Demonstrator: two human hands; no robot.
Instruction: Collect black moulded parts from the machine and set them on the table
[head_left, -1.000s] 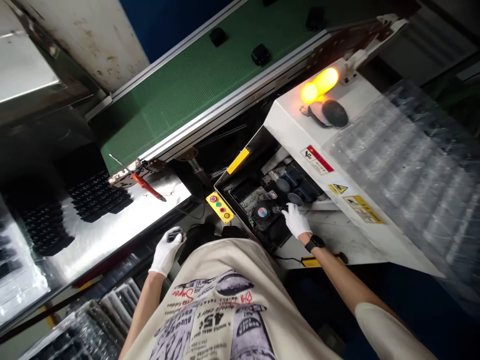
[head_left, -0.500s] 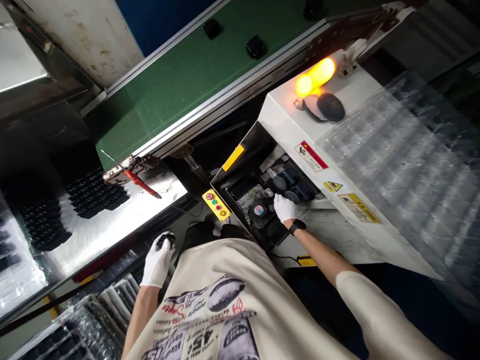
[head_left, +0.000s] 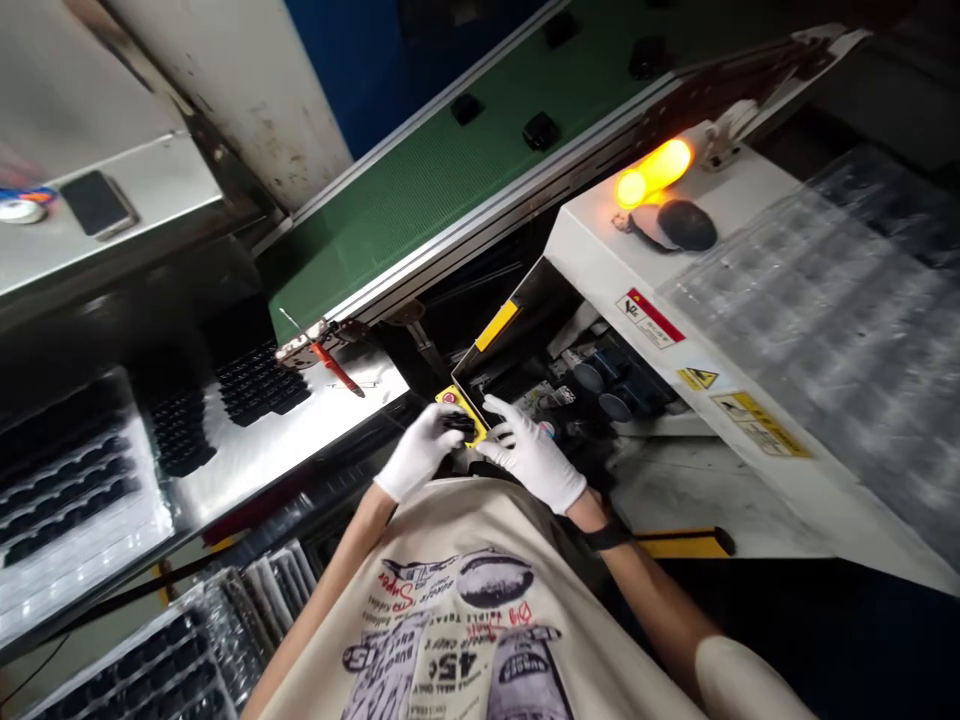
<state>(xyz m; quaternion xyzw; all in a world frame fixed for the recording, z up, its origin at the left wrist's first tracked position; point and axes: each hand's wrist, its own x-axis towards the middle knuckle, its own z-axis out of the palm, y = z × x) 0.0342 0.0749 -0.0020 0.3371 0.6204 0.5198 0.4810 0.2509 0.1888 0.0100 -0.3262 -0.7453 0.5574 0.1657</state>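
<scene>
My left hand, in a white glove, is in front of my waist with its fingers closed around a small black part. Facing it is my right hand, also gloved in white, its fingers curved and apart; I see nothing clearly held in them. A narrow gap separates the two hands. Both are over the yellow button panel, which they partly cover. Just beyond my right hand is the open bay of the white machine, with dark round-ended fixtures inside.
A green conveyor belt carries several black parts. On the steel table lie a red-handled screwdriver and black trays. An amber lamp glows on the machine; clear plastic trays cover its right side. Stacked trays stand lower left.
My right hand has come out of the machine bay, back toward my waist. My left hand has risen to the right with the black part, meeting it. The view has shifted left.
</scene>
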